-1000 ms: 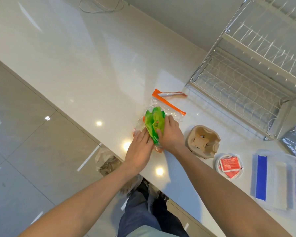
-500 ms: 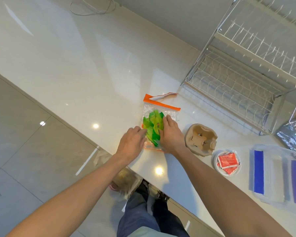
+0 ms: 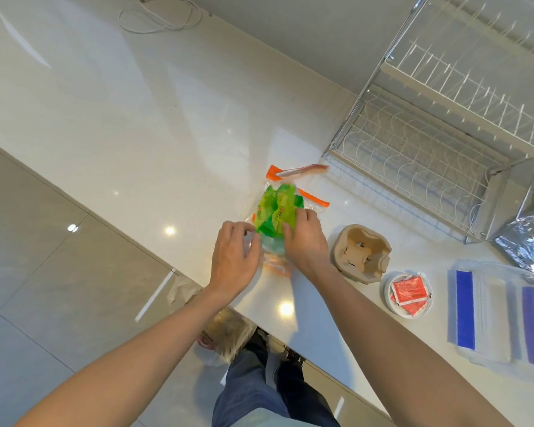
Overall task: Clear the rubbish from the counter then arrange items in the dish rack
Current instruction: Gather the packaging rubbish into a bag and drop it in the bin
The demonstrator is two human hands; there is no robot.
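Observation:
A clear zip bag with orange strips (image 3: 312, 201) lies on the white counter (image 3: 136, 124) near its front edge. Crumpled green wrappers (image 3: 275, 211) bulge up in the bag. My right hand (image 3: 305, 241) grips the bag and wrappers from the right side. My left hand (image 3: 233, 260) pinches the clear plastic at the bag's left edge. A metal two-tier dish rack (image 3: 429, 155) stands at the back right with nothing visible in it.
A brown cardboard cup holder (image 3: 363, 254) sits right of my right hand. Beyond it are a white lid with red sauce packets (image 3: 409, 294), clear bags with blue strips (image 3: 494, 312) and a foil bag (image 3: 527, 241). A white cable (image 3: 161, 16) lies far back. A rubbish bag (image 3: 225, 331) sits on the floor below.
The green wrappers have risen and puffed up in the bag. My left hand shifted onto the bag's left edge; my right hand stays on the bag.

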